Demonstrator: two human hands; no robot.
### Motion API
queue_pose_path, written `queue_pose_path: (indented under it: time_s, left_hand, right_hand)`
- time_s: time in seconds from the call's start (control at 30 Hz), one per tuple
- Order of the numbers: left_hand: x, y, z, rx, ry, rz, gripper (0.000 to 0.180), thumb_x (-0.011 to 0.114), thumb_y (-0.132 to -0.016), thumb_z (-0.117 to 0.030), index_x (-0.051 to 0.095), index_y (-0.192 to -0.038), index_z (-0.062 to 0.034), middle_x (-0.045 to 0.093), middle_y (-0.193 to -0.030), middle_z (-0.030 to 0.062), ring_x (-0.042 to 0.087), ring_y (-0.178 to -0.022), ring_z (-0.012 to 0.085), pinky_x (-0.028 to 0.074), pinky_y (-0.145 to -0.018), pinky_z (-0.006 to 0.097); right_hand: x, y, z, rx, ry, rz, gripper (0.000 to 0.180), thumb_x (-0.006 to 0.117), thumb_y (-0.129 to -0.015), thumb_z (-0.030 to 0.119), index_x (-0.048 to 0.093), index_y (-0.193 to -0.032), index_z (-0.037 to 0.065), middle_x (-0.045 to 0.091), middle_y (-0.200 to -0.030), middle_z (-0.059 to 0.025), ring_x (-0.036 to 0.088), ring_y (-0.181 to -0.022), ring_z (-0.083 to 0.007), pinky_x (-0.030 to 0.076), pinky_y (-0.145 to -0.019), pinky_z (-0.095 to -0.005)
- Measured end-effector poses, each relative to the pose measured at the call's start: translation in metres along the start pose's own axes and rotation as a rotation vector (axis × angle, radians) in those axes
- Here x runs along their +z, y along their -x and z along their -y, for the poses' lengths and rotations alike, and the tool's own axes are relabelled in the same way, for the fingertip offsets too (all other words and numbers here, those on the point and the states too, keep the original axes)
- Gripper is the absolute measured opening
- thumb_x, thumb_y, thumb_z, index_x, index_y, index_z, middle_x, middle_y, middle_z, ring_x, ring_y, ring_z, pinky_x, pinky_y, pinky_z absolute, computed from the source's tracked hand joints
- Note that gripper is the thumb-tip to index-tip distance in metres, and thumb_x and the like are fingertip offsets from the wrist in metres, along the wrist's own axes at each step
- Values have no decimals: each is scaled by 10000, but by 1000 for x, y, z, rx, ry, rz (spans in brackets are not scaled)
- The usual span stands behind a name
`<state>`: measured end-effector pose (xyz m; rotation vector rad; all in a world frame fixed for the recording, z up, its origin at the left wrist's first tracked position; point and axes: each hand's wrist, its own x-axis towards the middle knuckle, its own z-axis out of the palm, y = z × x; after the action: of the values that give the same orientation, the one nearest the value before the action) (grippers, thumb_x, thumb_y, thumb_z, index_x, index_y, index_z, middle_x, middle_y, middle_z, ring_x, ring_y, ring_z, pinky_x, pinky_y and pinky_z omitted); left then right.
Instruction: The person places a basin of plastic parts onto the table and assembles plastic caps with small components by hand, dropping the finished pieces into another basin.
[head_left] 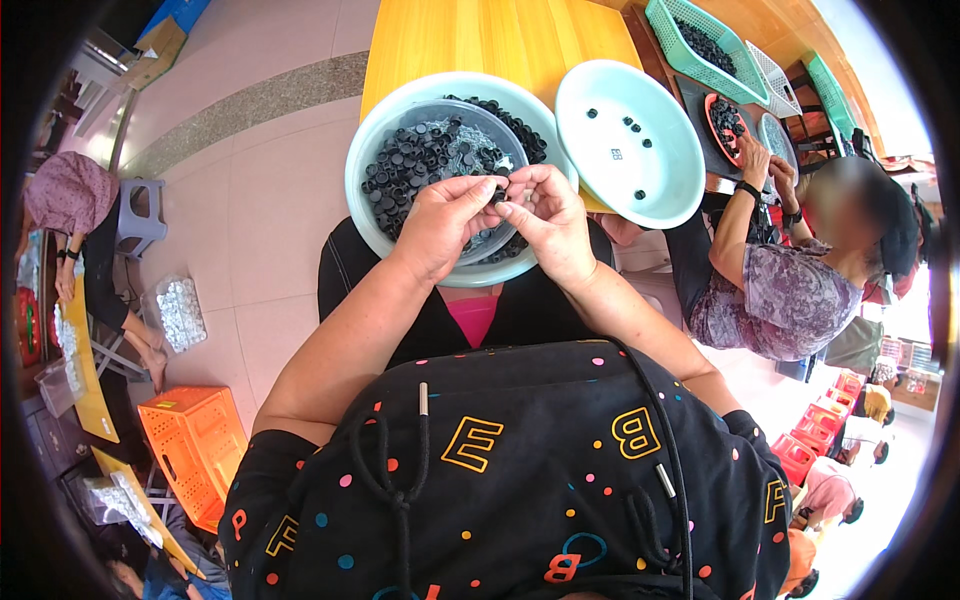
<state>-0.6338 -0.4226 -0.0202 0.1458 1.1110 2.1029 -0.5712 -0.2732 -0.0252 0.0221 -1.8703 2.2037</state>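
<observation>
My left hand and my right hand meet over a translucent bowl, both pinching one small black cap between their fingertips. The bowl sits inside a larger pale green basin. Small round black caps fill much of the bowl, beside a heap of small clear pieces. More black caps lie in the basin around the bowl. To the right, a second pale green basin holds several scattered black pieces. My fingers partly cover the cap.
A yellow table lies beneath the basins. At my right, a co-worker handles black pieces at an orange-red tray. Green baskets stand behind. An orange crate, a grey stool and another person are at left.
</observation>
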Motion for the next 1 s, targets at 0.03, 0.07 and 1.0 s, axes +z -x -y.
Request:
queue_pose_path:
  time_s: [0.03,0.07,1.0]
  left_hand:
    - [0,0,0,0,0,0,261,579,-952,-193,645,-1096,14,660,-988,74,615,-871,114,515,-806,251]
    - [0,1,-1,5,-7,6,260,577,-954,-194,645,-1092,16,659,-994,77,618,-884,118,517,-811,255]
    - [9,11,17,129,-99,-127,270,544,-972,-214,652,-1053,20,662,-906,47,605,-776,85,512,-757,230]
  right_hand:
    - [0,-1,-1,8,-24,15,303,657,-832,-75,564,-1111,-2,547,-977,-31,578,-854,-78,492,-735,-205]
    - [-1,-1,-1,8,-25,14,303,657,-832,-75,564,-1111,-2,547,-977,-31,578,-854,-78,492,-735,-205]
    - [9,8,-3,7,-31,33,269,595,-895,-28,520,-1153,-35,580,-1031,-75,605,-864,-87,515,-756,-215]
